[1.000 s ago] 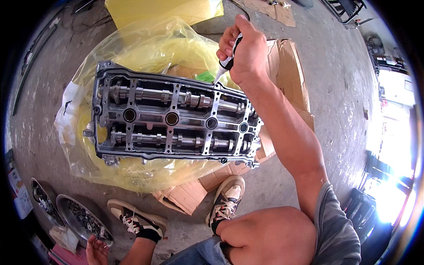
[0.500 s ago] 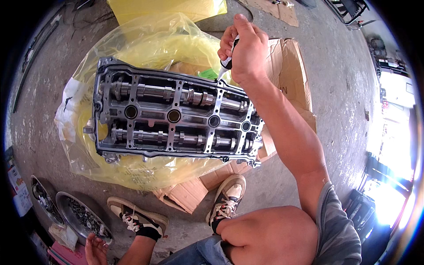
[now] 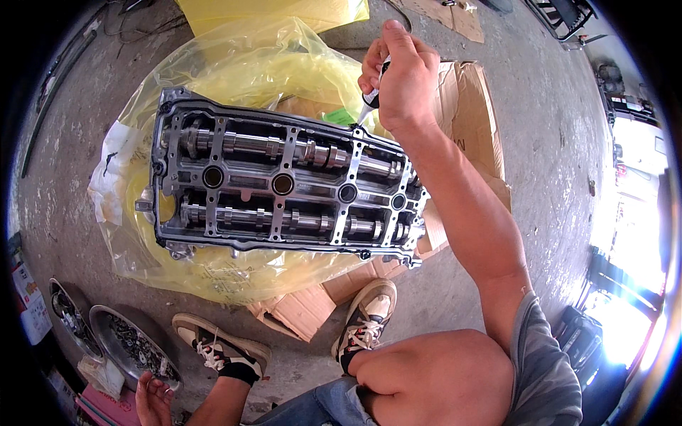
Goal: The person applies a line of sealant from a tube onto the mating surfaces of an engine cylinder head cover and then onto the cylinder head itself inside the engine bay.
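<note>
- My right hand (image 3: 403, 82) grips a black-and-white plastic tube (image 3: 370, 98) at a long silver metal engine part (image 3: 312, 189).
- Its left rim (image 3: 160, 169) looks done, dark-lined; right, unclear.
- My left hand (image 3: 152, 403): can't tell.

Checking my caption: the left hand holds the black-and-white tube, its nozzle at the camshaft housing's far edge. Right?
Wrong hand: in the head view, the right hand, not the left hand, holds the black-and-white tube, its nozzle at the camshaft housing's far edge.
</note>
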The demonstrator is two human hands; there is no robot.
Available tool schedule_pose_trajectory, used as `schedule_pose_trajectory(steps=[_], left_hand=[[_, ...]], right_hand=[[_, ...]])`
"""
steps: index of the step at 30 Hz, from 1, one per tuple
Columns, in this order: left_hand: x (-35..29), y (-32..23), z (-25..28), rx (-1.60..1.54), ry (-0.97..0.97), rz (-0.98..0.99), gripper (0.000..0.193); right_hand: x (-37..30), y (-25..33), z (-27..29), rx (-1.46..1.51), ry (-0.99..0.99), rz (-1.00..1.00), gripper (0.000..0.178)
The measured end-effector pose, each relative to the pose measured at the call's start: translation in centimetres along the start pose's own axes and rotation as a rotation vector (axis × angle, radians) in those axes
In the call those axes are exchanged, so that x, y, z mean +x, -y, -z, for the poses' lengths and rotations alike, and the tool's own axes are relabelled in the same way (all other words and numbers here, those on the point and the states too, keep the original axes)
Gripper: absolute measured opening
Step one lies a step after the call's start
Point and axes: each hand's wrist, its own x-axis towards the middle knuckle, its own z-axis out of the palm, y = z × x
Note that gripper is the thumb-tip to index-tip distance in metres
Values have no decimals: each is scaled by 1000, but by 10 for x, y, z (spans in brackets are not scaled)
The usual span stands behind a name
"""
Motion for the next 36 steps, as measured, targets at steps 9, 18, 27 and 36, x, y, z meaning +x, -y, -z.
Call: schedule_pose_trajectory(steps=[9,18,27,36], left_hand=[[0,-1,-2,47,-8,-28,44],[1,-2,-5,15,10,-17,43],[0,0,-4,22,-7,-17,43],[0,0,-6,7,-3,-23,43]], right_hand=[[1,0,4,-10,-14,14,36],[-1,-1,8,-17,-17,23,37],[-4,-1,12,-14,-20,13,37],[-6,-2,14,-14,-20,10,37]])
